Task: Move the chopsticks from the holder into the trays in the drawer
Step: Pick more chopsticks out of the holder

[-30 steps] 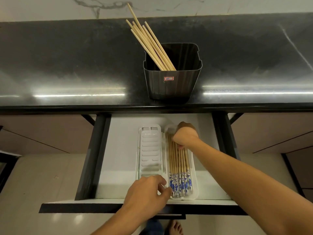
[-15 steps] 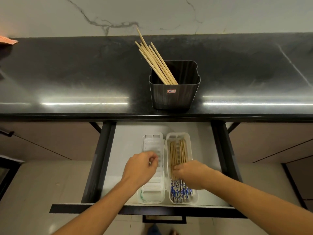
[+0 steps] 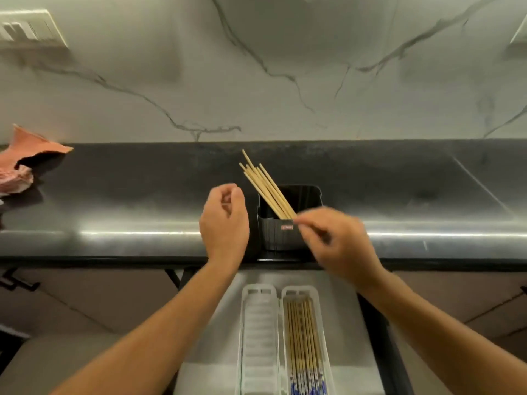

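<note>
Our black countertop [image 3: 399, 195], open drawer [image 3: 345, 346] below, two white trays [image 3: 258, 337], laid chopsticks [image 3: 303, 332] in the right one, black holder [image 3: 278, 238] on the counter, our left hand [image 3: 224, 223] loosely curled on nothing, right hand [image 3: 339, 243] blurred at the leaning chopsticks [image 3: 262, 186], grip we cannot tell

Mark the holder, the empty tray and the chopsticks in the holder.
holder [image 3: 272, 238], head view, on its ribbed front wall.
empty tray [image 3: 258, 337], head view, on its bare ridged floor.
chopsticks [image 3: 263, 185], head view, on the middle of the bundle, above the holder's rim.
</note>
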